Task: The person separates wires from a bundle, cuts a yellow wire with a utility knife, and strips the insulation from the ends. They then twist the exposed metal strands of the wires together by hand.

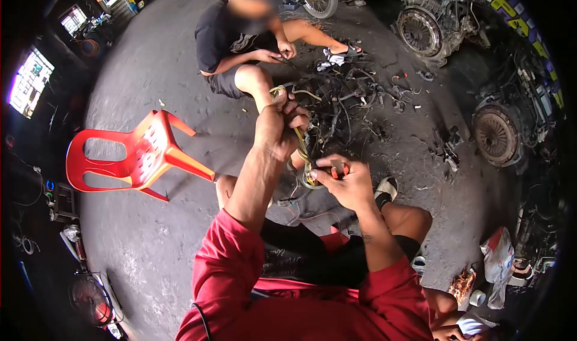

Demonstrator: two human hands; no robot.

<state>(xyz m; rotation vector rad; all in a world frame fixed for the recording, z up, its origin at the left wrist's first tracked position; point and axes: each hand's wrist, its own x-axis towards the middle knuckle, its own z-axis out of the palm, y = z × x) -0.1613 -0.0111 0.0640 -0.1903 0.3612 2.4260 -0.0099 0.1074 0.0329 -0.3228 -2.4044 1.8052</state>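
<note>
My left hand (279, 124) is closed around a bundle of yellow and dark wires (302, 146), held up in front of me. Some wire ends curl out above its fingers. Lower and to the right, my right hand (344, 182) is closed on a red-handled tool (340, 170), its thumb and fingers close to the lower part of the bundle. The tool's working end is too small to make out. A pile of dark wiring (342, 106) lies on the floor beyond my hands.
A red plastic chair (150, 152) lies at the left. Another person (225, 40) sits ahead, handling something small. Engine parts (421, 31) stand at the right. A fan (93, 299) is at the lower left, and a co-worker's hands (448, 332) show at the lower right.
</note>
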